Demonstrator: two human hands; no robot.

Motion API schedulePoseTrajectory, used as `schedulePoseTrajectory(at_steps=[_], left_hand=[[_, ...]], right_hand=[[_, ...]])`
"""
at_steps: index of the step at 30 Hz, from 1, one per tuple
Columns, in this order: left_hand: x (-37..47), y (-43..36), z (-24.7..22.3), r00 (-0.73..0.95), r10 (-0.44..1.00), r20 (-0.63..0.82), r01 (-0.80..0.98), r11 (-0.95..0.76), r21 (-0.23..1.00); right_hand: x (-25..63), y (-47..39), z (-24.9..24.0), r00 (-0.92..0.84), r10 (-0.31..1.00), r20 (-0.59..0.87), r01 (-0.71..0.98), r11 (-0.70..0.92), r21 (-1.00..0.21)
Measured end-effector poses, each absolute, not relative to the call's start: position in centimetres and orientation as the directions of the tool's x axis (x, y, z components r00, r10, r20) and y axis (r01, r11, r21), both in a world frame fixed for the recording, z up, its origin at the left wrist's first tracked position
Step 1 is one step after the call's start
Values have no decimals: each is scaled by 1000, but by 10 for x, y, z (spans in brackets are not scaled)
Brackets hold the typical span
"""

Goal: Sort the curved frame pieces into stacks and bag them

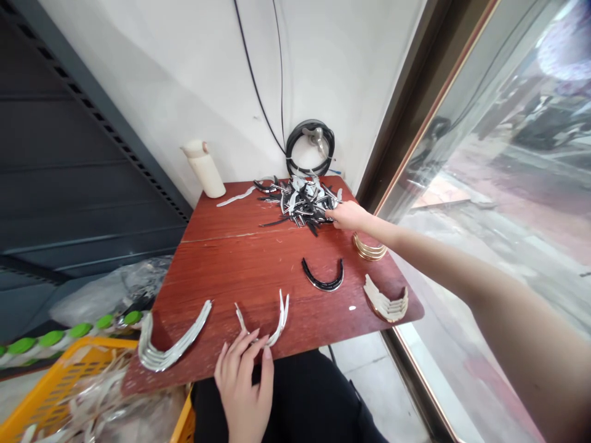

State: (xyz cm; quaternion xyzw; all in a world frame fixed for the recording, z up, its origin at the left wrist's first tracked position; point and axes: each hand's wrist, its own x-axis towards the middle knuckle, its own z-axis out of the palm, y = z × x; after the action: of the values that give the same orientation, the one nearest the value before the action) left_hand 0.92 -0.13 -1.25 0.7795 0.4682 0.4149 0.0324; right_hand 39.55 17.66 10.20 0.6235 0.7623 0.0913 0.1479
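A tangled pile of black, white and silver curved strips (302, 200) lies at the back of the red-brown table. My right hand (348, 215) reaches to the pile's right side, fingers drawn together; whatever is between them is hidden. At the front edge my left hand (244, 381) rests with outstretched fingers over a small U-shaped set of white strips (281, 320), touching its lower curve. Left of it sits a nested stack of silver-white curved strips (173, 351). To the right are black curved strips (325, 285), a cream stack (386, 303) and gold-coloured curved strips (369, 249).
A cream flask (205, 169) stands at the table's back left corner. A coil of black cable (331, 141) leans on the wall. At lower left is a yellow basket (46, 381) holding plastic-wrapped pieces. Glass (462, 184) borders the right side.
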Motion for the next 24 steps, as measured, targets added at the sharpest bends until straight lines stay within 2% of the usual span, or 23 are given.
schedulePoseTrajectory(at_steps=[6,14,16,19,22,24], left_hand=[[8,0,-15,215,756,618,699,-561,443],[6,2,-17,233,716,658,716,-584,383],[6,3,-17,238,714,658,724,-582,370],[7,4,-18,222,713,665,726,-576,375],[9,5,-21,179,709,683,723,-566,397],[11,6,-24,164,703,692,722,-563,401]], right_hand=[[404,182,100,-220,970,-102,901,243,359],[410,185,99,-267,962,-65,906,273,324],[411,185,99,-258,965,-55,923,263,281],[415,187,103,-216,974,-63,964,223,142],[420,200,109,-111,993,-26,994,111,-2],[421,218,113,-10,999,49,999,13,-47]])
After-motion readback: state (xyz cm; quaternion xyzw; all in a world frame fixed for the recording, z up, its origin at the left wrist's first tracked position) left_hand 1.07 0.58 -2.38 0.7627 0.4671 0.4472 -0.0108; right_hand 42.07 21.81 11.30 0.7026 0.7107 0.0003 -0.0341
